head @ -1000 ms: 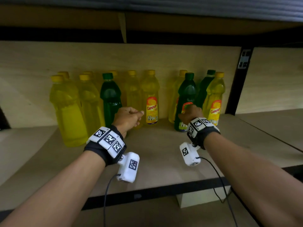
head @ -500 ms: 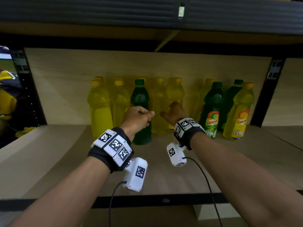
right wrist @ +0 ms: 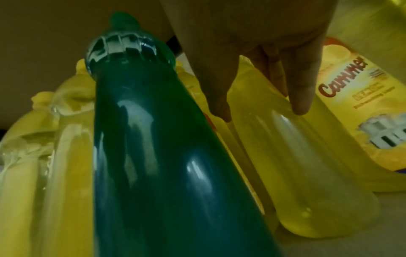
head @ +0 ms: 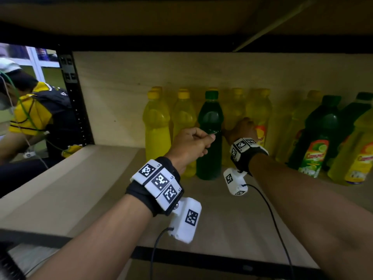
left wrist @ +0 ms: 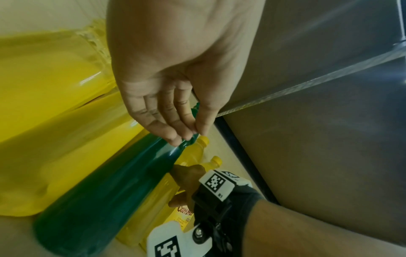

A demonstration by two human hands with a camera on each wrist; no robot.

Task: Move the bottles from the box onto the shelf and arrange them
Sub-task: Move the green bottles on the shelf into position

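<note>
On the shelf (head: 96,190), the right hand (head: 241,130) clasped a yellow bottle (right wrist: 296,165) at its waist; full, stiff, slick plastic, probably heavy. Left hand (head: 191,144) curled against the green bottle (head: 210,162), grip unclear.

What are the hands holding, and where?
Right hand grips a yellow bottle round its upper body; left hand holds nothing, curled by the green bottle.

Right hand (head: 241,130) fingers out of sight in head view; rightmost yellow bottle (head: 356,144) cut by frame edge, label blurred.
</note>
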